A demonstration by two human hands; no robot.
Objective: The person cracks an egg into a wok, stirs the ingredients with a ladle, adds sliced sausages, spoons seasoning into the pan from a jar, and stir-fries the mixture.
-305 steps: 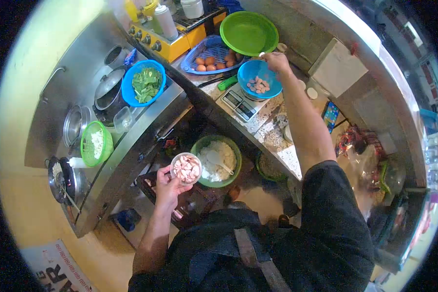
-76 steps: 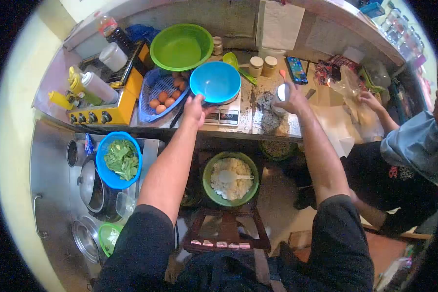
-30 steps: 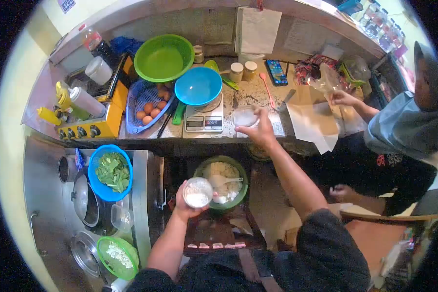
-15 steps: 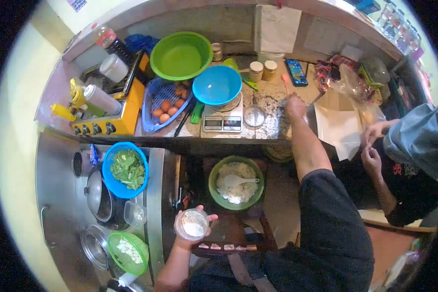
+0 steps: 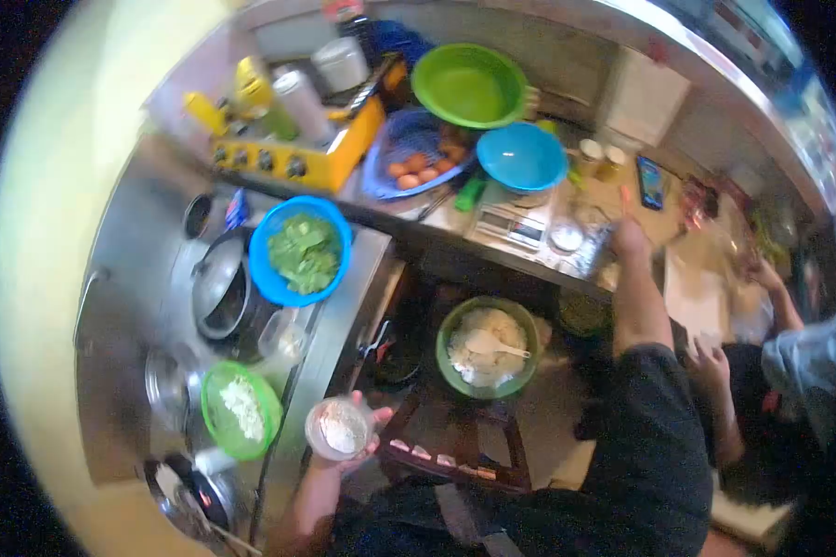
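Note:
My left hand (image 5: 372,429) is wrapped round a small clear tub (image 5: 340,429) holding white powder, held low in front of my body. My right hand (image 5: 630,239) reaches out over the counter, closed round a pink spoon (image 5: 626,197) whose tip points away from me. This hand is blurred. Beside it on the counter are a round lid (image 5: 567,236) and a kitchen scale (image 5: 511,226) with a blue bowl (image 5: 522,156) on top. Below the counter stands a green basin (image 5: 444,357) of cooked rice, with a white rice paddle (image 5: 497,345) in it.
A co-worker's hands (image 5: 709,364) are by brown wrapping paper (image 5: 695,288) at the right. Eggs fill part of a blue basket (image 5: 378,176) near a yellow stove (image 5: 320,167). On the left are leafy greens in a blue basin (image 5: 262,278) and a lidded wok (image 5: 218,292).
The view has turned, so the counter sits farther right and tilted. My left hand still holds the tub, my right hand the spoon. One co-worker hand has risen off the paper's near side.

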